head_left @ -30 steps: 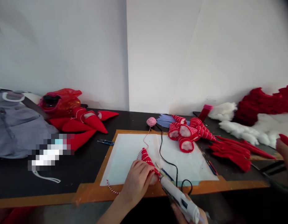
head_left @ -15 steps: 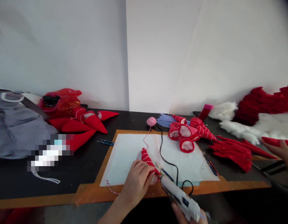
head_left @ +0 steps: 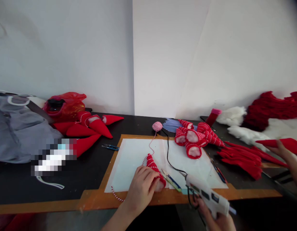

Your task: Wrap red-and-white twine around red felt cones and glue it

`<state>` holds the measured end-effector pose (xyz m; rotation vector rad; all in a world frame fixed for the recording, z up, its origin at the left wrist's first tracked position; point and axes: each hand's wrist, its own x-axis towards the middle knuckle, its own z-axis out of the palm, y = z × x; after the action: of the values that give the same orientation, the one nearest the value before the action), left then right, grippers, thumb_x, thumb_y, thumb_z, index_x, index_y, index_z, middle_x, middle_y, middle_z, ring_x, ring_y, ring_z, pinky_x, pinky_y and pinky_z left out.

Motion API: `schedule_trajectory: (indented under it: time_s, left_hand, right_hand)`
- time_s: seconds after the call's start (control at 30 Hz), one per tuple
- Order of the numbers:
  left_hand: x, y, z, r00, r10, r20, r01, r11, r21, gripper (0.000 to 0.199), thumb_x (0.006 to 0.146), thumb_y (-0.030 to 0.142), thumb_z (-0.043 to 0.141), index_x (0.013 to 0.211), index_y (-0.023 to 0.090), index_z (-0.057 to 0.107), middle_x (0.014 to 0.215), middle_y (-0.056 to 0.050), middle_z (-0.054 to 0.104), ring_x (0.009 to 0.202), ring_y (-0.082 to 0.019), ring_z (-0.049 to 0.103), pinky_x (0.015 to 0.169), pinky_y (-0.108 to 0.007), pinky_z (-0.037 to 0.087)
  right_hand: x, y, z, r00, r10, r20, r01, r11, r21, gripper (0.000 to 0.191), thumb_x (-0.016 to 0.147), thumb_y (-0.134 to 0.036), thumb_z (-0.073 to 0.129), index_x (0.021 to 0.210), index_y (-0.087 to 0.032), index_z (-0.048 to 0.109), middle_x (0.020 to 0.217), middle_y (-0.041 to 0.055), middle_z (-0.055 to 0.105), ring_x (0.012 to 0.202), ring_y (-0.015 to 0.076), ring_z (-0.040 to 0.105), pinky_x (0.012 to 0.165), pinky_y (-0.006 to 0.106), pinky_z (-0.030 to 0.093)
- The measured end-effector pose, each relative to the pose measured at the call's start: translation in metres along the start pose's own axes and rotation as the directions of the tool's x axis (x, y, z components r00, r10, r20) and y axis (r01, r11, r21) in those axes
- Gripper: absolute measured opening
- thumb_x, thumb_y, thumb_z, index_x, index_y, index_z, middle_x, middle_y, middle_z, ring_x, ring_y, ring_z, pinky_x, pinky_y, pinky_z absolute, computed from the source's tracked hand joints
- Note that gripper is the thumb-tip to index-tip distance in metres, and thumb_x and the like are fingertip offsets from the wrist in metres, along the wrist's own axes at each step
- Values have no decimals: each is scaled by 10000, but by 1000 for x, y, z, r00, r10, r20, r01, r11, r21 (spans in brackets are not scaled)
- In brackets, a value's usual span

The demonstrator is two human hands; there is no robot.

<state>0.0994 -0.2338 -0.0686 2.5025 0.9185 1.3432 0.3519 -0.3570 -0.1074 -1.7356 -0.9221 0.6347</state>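
So the left hand (head_left: 141,184) has its fingers closed around a red cone (head_left: 152,165), pinching it near the wide end. The right hand (head_left: 217,218) is wrapped around the handle of a white glue gun (head_left: 206,192), and the nozzle sits near the cone but isn't touching it. A clear stick pokes out the back of the gun.

The cone lies on white paper (head_left: 131,152), tip pointing away from the person, white stuffing showing at the open end. Red-and-white cord (head_left: 152,148) spirals around it and runs back to a ball (head_left: 157,126) just past the paper. A loose bit of the cord also lies left of the wrist.

Between cone and gun there's 1 dark blue pen-like tool (head_left: 174,181) plus a pale green tool (head_left: 175,186), and a black cable (head_left: 168,154) snakes across the paper to the gun.

Further out on the right: a pile of cord-wrapped cones (head_left: 193,150), flat red fabric (head_left: 244,160), a red tube (head_left: 212,117) with a pink top, and fluffy white stuffing (head_left: 232,115). At the far right, another person's hand (head_left: 286,155) holds 1 plain red cone.

Over on the left: blue snips (head_left: 110,147), more red cones (head_left: 81,130), a red plastic bag (head_left: 75,104) and a gray bag (head_left: 23,128).
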Motion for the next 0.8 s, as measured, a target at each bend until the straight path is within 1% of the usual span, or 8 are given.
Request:
schedule_trajectory:
  time_s: [0.1,0.23,0.33,0.4,0.5,0.6,0.67,0.8]
  left_hand:
    - [-2,3,0,999,-13,-37,14,1000,14,142,926,96,545,928,192,649,893,-56,641,861,-215,591,782,-366,498]
    - [-10,7,0,997,-39,-64,42,999,35,153,916,89,560,947,198,664,875,-56,603,834,-215,578,736,-350,499]
    - [-15,10,-2,997,-52,-63,54,998,30,184,919,78,546,993,196,666,895,-63,615,835,-217,582,734,-354,502]
    - [-17,13,-3,997,-50,-67,51,999,15,219,916,53,527,1017,191,665,904,-69,623,838,-217,586,733,-351,505]
    - [-17,15,-3,996,-48,-73,48,999,-3,245,910,28,519,1030,185,664,914,-72,633,847,-214,591,740,-346,511]
    - [-16,16,-1,996,-48,-81,49,999,0,247,913,25,528,1036,187,666,911,-66,636,842,-205,591,746,-342,510]
    - [-15,17,0,995,-42,-88,43,999,11,241,919,29,527,1032,188,667,908,-63,637,835,-201,590,739,-338,508]
    - [-14,19,-1,994,-20,-109,22,1000,20,237,927,31,521,1019,193,668,893,-53,645,830,-192,597,742,-326,508]
  right_hand:
    - [28,-2,-15,981,188,43,-187,982,-24,557,677,-727,673,762,-177,680,741,119,777,725,322,748,620,352,602]
    - [54,-1,-33,990,124,69,-86,909,-409,513,760,-747,513,629,-252,541,581,103,696,641,341,702,610,404,528]
    - [55,-2,-38,999,16,-33,-34,746,-665,554,814,-722,439,843,-208,643,852,171,733,850,415,696,731,485,514]
    - [47,-5,-32,979,-134,-152,-17,692,-722,605,837,-704,422,1039,-184,654,1091,206,686,981,448,663,771,528,514]
    - [31,-13,-6,900,-416,-134,237,724,-648,509,877,-624,481,1133,-212,632,1165,169,635,1012,391,658,775,487,550]
    - [19,-23,30,811,-557,179,580,724,-372,258,935,-415,556,1129,-265,634,1145,105,632,1007,272,669,825,369,567]
    - [14,-30,52,755,-586,295,652,721,-235,221,955,-284,546,1164,-276,618,1164,90,617,1056,234,648,890,325,544]
    - [11,-42,80,730,-602,322,651,757,-61,231,954,-159,515,1137,-258,615,1107,72,629,1032,203,636,895,282,524]
